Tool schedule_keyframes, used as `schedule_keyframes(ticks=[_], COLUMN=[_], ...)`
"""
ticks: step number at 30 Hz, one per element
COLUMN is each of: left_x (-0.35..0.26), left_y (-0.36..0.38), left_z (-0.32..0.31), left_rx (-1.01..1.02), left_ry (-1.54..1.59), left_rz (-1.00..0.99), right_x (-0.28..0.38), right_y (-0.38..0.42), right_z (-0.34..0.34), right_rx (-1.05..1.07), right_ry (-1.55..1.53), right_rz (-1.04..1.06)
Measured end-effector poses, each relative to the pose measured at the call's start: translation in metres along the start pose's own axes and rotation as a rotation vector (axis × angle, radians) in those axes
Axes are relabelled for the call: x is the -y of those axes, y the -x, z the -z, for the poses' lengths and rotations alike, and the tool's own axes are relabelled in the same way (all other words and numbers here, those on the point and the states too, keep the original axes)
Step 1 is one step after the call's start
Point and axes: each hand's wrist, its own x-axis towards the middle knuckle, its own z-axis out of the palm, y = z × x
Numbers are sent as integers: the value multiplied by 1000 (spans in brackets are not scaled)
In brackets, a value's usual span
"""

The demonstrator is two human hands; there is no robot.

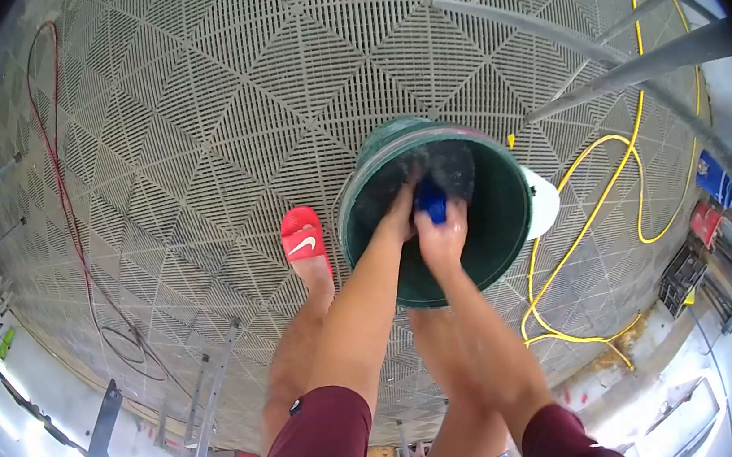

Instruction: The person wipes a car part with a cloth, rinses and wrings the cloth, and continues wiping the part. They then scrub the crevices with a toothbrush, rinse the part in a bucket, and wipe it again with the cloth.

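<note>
Indistinctly, blue object (430, 203) in right hand (444, 236)

One bucket (500, 254). Inside it: two grips, the left grip (398, 216) and the right grip (444, 236), one blue item (431, 201) and one dark piece (453, 164). Left of the bucket: one red sandal (302, 233) and, farther out, red cord (52, 147), strand count unclear. Touching the bucket's right side: one white piece (543, 201). Beyond that: yellow cord (586, 242) in several loops, and several grey poles (628, 70). Below the bucket: two maroon sleeves (314, 446).
</note>
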Motion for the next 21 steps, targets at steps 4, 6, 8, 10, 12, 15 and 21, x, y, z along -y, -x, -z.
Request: schedule_keyframes(ticks=[4,6,8,10,12,15,21], left_x=[14,28,33,33,35,25,13], left_y=[8,4,21,43,25,35,80], left_z=[-1,0,-1,-15,-5,-9,-55], left_rx=[-102,-148,-115,-193,-339,-500,-903], left_ry=[-45,-53,229,455,237,-438,-866], left_rz=[6,-52,-96,-179,-251,-350,-888], right_x=[66,82,76,75,49,23,-61], right_y=[42,37,26,7,-7,-30,-68], right_z=[43,38,26,18,4,-4,-48], right_rx=[32,-20,85,87,59,76,-276], right_ry=[-330,-319,-66,-42,77,3,-136], right_rz=[-325,-199,-258,-399,-445,-352,-366])
